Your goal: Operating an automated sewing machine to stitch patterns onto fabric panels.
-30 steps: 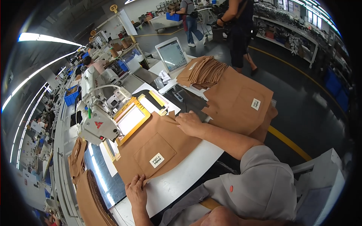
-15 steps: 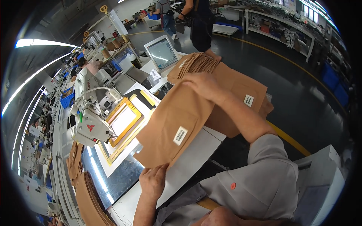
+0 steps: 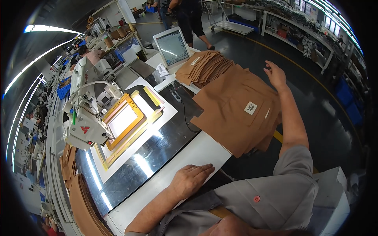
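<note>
Several brown fabric pieces (image 3: 232, 114) lie in a loose stack at the right end of the bench, the top one with a white label (image 3: 251, 108). My right hand (image 3: 275, 74) is raised just beyond their far right edge, fingers apart and holding nothing. Low over the white bench edge (image 3: 208, 147) is my left hand (image 3: 191, 181), its fingers stretched out and no cloth in them; whether it touches the surface I cannot tell. Behind the loose pieces sits a neat, fanned pile of folded brown fabric (image 3: 204, 67).
A white sewing machine (image 3: 88, 122) with a yellow clamp frame (image 3: 136, 114) stands left of centre over a shiny metal plate (image 3: 134, 173). A touch screen (image 3: 172, 46) is behind it. More brown cloth (image 3: 84, 208) hangs at the near left. A person (image 3: 191, 23) stands in the aisle.
The brown piece held between both hands has gone right onto the stack, and both hands have let go. My right hand moved right; my left moved right along the bench edge.
</note>
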A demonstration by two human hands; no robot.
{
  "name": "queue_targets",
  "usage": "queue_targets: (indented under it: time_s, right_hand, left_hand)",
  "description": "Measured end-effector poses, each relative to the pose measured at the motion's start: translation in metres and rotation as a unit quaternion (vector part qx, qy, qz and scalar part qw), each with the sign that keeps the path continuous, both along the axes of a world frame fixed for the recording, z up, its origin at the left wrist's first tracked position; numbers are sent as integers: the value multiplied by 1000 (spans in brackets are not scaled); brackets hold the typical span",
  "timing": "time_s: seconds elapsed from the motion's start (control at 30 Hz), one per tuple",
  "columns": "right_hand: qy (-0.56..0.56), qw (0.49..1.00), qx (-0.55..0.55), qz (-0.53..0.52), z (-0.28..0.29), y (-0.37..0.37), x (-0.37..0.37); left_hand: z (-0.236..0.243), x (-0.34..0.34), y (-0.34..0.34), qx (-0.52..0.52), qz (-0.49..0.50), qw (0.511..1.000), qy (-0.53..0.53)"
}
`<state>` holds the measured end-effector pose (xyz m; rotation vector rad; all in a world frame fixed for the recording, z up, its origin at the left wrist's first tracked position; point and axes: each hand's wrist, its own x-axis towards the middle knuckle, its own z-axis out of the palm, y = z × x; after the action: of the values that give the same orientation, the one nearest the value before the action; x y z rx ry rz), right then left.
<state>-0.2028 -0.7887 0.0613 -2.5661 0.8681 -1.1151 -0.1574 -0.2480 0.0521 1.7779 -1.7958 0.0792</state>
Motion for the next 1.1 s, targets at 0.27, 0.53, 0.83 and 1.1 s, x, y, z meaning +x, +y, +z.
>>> queue_targets:
  time_s: [0.27, 0.53, 0.83, 1.1]
  right_hand:
    - [42, 981, 5, 188, -42, 147, 28]
    - [27, 994, 86, -56, -51, 124, -30]
    - [-34, 918, 380, -107, -78, 70, -98]
    - [-54, 925, 361, -108, -88, 60, -80]
  left_hand:
    - [-17, 31, 67, 30, 200, 979, 42]
    - [-27, 20, 73, 47, 216, 974, 47]
    - [-24, 15, 2, 56, 55, 996, -32]
    - [-37, -13, -82, 80, -60, 991, -87]
